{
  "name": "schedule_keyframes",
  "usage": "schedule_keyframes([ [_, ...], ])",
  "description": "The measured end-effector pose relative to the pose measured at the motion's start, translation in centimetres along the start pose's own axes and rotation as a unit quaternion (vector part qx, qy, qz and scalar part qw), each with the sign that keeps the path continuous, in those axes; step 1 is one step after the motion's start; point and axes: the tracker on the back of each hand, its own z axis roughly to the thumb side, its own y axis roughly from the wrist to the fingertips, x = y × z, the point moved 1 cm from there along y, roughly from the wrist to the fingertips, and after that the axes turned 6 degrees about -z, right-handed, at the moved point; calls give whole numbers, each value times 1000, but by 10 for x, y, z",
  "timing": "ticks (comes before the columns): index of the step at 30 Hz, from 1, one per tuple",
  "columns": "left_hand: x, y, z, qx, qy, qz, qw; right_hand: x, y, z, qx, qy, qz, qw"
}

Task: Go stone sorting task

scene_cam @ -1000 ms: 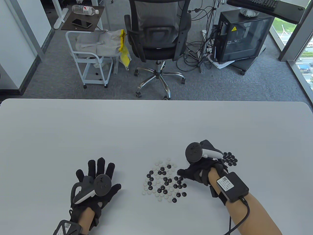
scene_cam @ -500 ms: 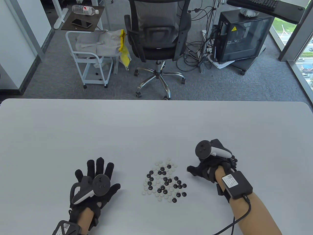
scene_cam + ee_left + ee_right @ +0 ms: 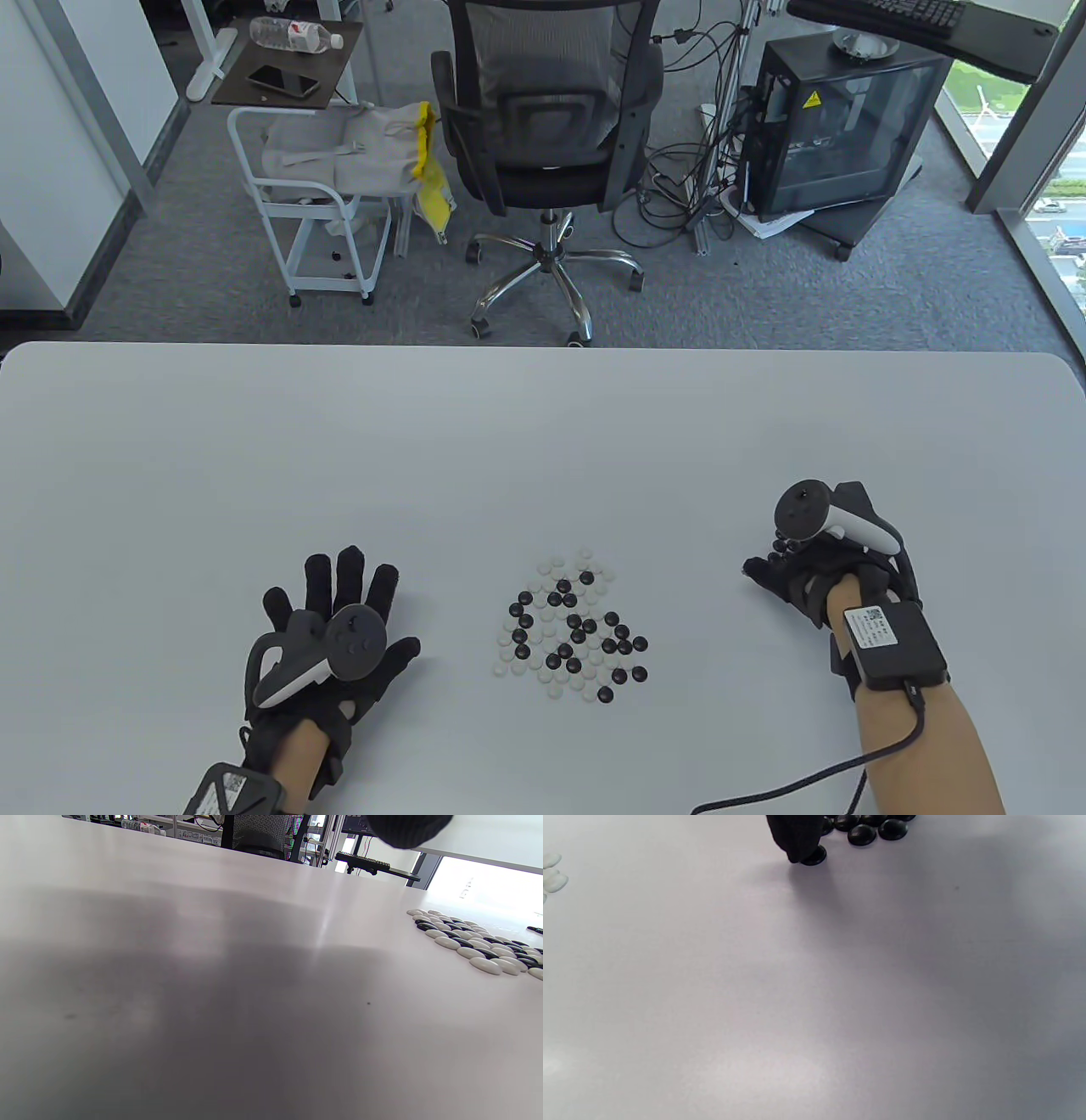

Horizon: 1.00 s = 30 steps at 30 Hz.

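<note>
Lower right: right hand [image 3: 814, 569] fingertip [image 3: 796, 840] on a black stone [image 3: 814, 856], grip unclear; lower left: left hand [image 3: 327, 637] flat, fingers spread.

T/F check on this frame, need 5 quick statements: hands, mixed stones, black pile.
1. The left hand lies flat on the table with fingers spread. True.
2. The left hand holds a white stone. False: it holds nothing.
3. The mixed stones lie between the two hands. True.
4. The right hand is reaching into the mixed stones. False: it is off to their right, at the black pile.
5. A right fingertip is on a black stone at the edge of the black pile. True.
</note>
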Motion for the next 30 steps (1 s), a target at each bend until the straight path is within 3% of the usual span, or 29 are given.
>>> schedule_keyframes([
  [7, 0, 1, 1, 0, 2, -2, 1000, -1, 1, -11, -6, 21, -8, 1000],
  [14, 0, 1, 2, 0, 2, -3, 1000, 5, -2, 3, 19, 29, -17, 999],
  [21, 0, 1, 2, -2, 1, -2, 1000, 3, -11, 65, 115, -10, 6, 993],
  [30, 0, 1, 1, 0, 1, 1, 1000, -29, -16, 147, 236, -54, 58, 969],
])
